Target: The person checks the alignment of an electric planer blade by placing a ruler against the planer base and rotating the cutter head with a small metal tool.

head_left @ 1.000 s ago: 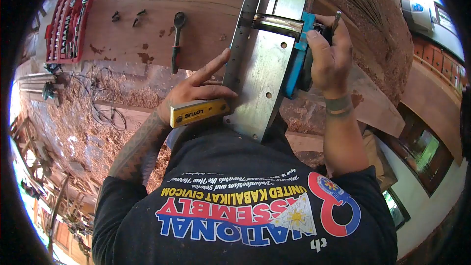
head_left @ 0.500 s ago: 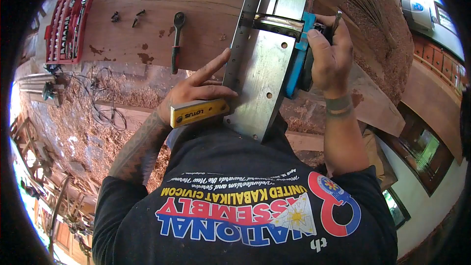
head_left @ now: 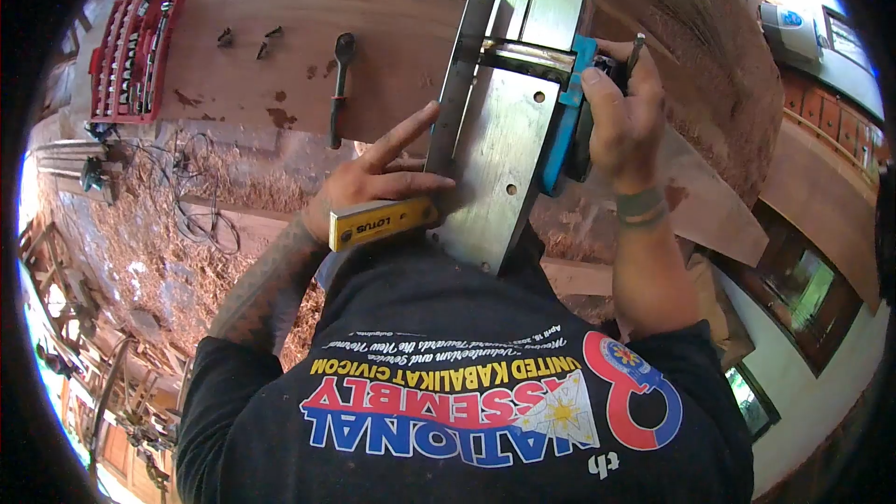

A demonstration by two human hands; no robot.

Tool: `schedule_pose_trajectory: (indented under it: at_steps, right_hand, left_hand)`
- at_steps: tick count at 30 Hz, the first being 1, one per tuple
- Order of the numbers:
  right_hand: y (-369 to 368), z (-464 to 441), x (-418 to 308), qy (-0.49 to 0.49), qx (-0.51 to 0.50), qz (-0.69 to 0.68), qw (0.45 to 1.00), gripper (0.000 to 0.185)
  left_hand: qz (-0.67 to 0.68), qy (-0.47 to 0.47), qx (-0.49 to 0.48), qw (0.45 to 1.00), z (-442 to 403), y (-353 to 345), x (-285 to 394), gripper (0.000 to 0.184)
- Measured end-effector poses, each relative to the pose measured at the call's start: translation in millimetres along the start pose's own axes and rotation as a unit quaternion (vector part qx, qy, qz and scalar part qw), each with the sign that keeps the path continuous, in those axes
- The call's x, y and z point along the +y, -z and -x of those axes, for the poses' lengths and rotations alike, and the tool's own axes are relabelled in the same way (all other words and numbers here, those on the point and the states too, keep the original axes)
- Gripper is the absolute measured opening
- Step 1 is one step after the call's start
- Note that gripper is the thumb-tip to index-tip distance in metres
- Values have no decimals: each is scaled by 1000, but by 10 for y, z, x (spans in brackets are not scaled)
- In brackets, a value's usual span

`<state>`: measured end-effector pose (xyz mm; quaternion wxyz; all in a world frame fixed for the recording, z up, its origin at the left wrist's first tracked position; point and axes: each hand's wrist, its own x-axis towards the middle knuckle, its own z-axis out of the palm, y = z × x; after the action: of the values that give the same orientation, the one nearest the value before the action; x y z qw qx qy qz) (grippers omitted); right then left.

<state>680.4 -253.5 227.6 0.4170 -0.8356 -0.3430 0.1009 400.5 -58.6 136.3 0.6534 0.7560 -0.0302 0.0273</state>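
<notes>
An electric planer (head_left: 501, 135) lies sole up against my lap, its metal bed facing me and its blue body (head_left: 558, 151) showing on the right. A try square (head_left: 383, 223) with a yellow LOTUS stock has its steel blade standing along the planer's left edge. My left hand (head_left: 369, 182) is on the square, index finger stretched along the blade and another finger crossing it; the thumb is hidden. At the planer's right side, by the cutter slot (head_left: 527, 57), my right hand (head_left: 627, 126) is closed, its thumb near the blue housing. A slim metal tool (head_left: 637, 49) sticks out between its fingers.
On the wooden plank (head_left: 243, 19) are a ratchet (head_left: 342, 75), small dark metal parts (head_left: 268, 41) and a red socket set case (head_left: 140, 47). A cable (head_left: 201, 191) lies among shavings on the floor. Boards stand at the right.
The planer and square sit slightly lower in view, with more of the planer's far end showing. Both hands keep nearly the same places on them.
</notes>
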Motion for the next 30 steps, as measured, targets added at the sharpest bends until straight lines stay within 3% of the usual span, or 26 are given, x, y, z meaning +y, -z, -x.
schedule_pose_trajectory:
  at_steps: [5, 8, 10, 13, 15, 17, 20, 23, 26, 30]
  right_hand:
    - [1, 32, -1, -19, 2, 6, 1000, 38]
    - [40, 49, -8, -36, -27, -6, 999, 31]
    - [113, -22, 46, 62, -52, 44, 996, 24]
    - [413, -249, -160, 75, -76, 104, 989, 18]
    - [506, -441, -499, 39, -84, 35, 995, 18]
    - [502, -599, -882, 5, -90, -137, 986, 19]
    - [98, -802, -1170, 177, -160, -43, 970, 20]
    - [-245, -1037, -1113, 160, -293, 29, 942, 18]
    - [-445, -1132, -1124, 259, -314, 88, 909, 17]
    - [-635, -1100, -951, 240, -354, 127, 895, 24]
  left_hand:
    - [34, -13, 31, 999, 82, -97, -49, 41]
    - [100, -11, 84, 991, 93, -239, -107, 41]
    - [136, 13, 91, 986, 128, -294, -132, 41]
    - [142, 12, 114, 983, 154, -410, -131, 41]
    - [114, 1, 133, 985, 197, -472, -130, 38]
    - [68, -8, 148, 987, 252, -518, -145, 35]
    - [49, -30, 163, 985, 256, -548, -157, 36]
    - [38, -12, 167, 985, 262, -529, -21, 40]
    - [66, -7, 165, 984, 247, -519, 52, 43]
    - [56, -23, 167, 984, 272, -508, 42, 44]
